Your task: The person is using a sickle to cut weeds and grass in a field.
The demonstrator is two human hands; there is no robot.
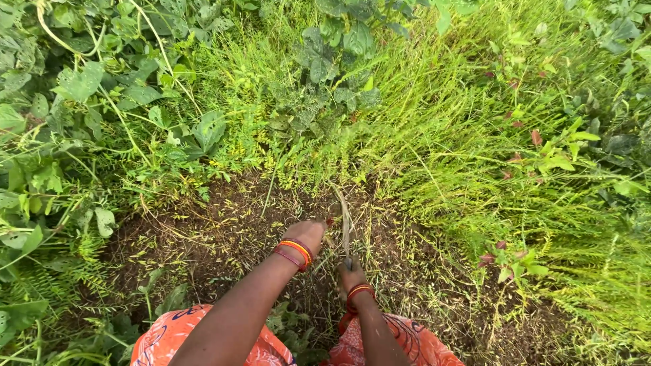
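Soil (224, 230) cleared of growth lies at lower centre. The thin curved sickle blade (344, 220) is gripped by the clenched right hand (351, 274); fine green grass stems (325, 183) are grasped by the left hand (308, 234). Cuts are best kept low, away from fingers.

Bare forearms; red and orange bangles (296, 253) on both wrists (several stacked); orange patterned cloth (169, 335) over knees.

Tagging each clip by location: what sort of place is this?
Probably an overgrown field or garden plot: tall green grass, broad-leaved green vines, and a cleared patch of brown soil by the hands.
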